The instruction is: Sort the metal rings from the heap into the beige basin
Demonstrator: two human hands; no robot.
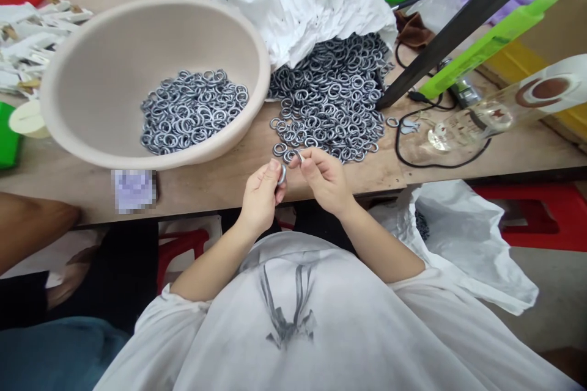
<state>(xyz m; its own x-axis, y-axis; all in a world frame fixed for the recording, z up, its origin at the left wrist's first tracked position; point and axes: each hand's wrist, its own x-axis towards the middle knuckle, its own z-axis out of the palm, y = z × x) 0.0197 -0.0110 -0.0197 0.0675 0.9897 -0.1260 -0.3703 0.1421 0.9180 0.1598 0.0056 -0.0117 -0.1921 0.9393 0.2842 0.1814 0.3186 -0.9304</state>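
Observation:
My left hand (262,197) is closed, with a grey metal ring (282,175) pinched between thumb and fingers. Just to its right, my right hand (329,184) is also closed, thumb against forefinger, at the near edge of the ring pile. A small grey piece (299,157) that looks like another ring shows at its fingertips, partly hidden. Beyond both hands a heap of loose rings (339,98) spills from a white sack (298,0) onto the wooden table (206,192). More rings (192,110) lie inside a large beige basin (101,55) to the left.
A black bar (458,24) and a bright green strip (499,40) slant across the right side. Near them are a clear bottle (495,113) and a black cable (431,165). An open white bag (458,244) hangs below the table edge. Another person's arm (36,223) rests at left.

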